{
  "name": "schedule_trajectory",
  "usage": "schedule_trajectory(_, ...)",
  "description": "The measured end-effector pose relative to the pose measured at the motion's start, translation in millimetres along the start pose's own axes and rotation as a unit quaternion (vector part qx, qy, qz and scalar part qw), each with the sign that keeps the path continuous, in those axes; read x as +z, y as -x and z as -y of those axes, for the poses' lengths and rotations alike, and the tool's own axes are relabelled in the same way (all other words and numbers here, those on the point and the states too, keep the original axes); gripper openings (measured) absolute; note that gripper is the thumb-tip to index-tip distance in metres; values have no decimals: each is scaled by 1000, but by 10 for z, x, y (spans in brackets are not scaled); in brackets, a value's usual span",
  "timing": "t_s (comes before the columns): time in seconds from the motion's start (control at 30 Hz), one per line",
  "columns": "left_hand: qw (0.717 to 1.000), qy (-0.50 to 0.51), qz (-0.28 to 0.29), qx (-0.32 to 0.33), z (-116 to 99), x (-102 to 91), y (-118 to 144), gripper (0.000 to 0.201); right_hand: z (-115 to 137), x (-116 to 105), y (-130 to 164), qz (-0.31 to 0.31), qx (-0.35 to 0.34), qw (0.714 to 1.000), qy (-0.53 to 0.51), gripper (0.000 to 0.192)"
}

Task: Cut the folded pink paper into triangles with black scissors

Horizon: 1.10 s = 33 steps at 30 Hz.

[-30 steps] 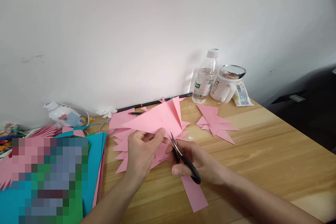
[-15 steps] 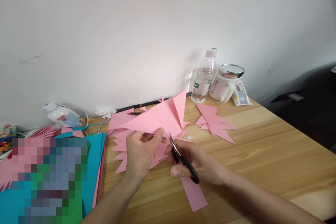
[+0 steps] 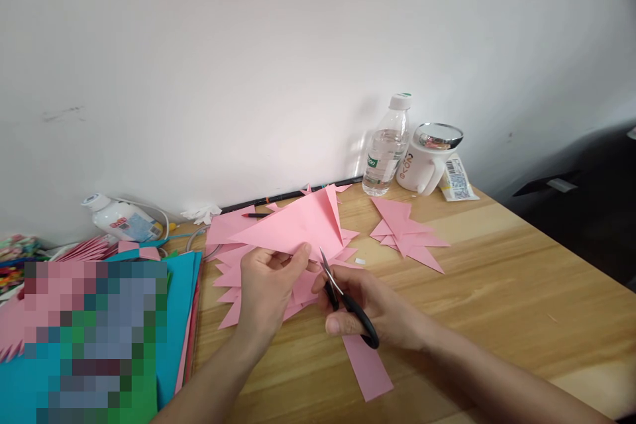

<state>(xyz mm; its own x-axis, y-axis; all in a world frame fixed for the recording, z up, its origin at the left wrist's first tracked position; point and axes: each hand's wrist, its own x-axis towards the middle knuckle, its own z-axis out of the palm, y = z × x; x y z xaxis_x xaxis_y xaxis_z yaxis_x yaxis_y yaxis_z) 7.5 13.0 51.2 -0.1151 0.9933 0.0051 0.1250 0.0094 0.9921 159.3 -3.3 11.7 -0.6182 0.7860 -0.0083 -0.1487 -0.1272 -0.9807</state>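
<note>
My left hand (image 3: 271, 285) pinches a folded pink sheet of paper (image 3: 293, 222) by its lower edge, thumb on top. The sheet is roughly triangular, with a narrow folded flap at its right end. In my right hand (image 3: 365, 305) is a pair of black-handled scissors (image 3: 350, 301), its blades pointing up at the sheet's lower edge; they look closed or nearly so. Beneath the held sheet lies a heap of pointed pink paper pieces (image 3: 231, 295), partly hidden by my left hand. A pink paper strip (image 3: 368, 371) rests on the table below my right hand.
More pink triangles (image 3: 405, 228) lie to the right. Behind them stand a water bottle (image 3: 385, 152), a white mug (image 3: 422, 162) and a small packet (image 3: 458, 179) against the wall. A white bottle (image 3: 124, 218) lies tilted at left, near stacked coloured paper (image 3: 176, 318). The wooden table (image 3: 497, 291) extends right.
The right end of the held sheet has dropped, its flap now narrower, and a small pink piece behind it shows. Both hands stay nearly in place.
</note>
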Motion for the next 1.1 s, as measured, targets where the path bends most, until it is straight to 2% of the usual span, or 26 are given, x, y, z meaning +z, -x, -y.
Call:
schedule_trajectory(0.3, 1000, 12, 7, 3, 24, -8, -4, 9, 7, 3, 9, 6, 0, 1000, -4, 35)
schedule_trajectory(1.1, 1000, 1, -6, 8, 29, 1, -9, 10, -66, 21, -27, -26, -19, 999, 29, 30)
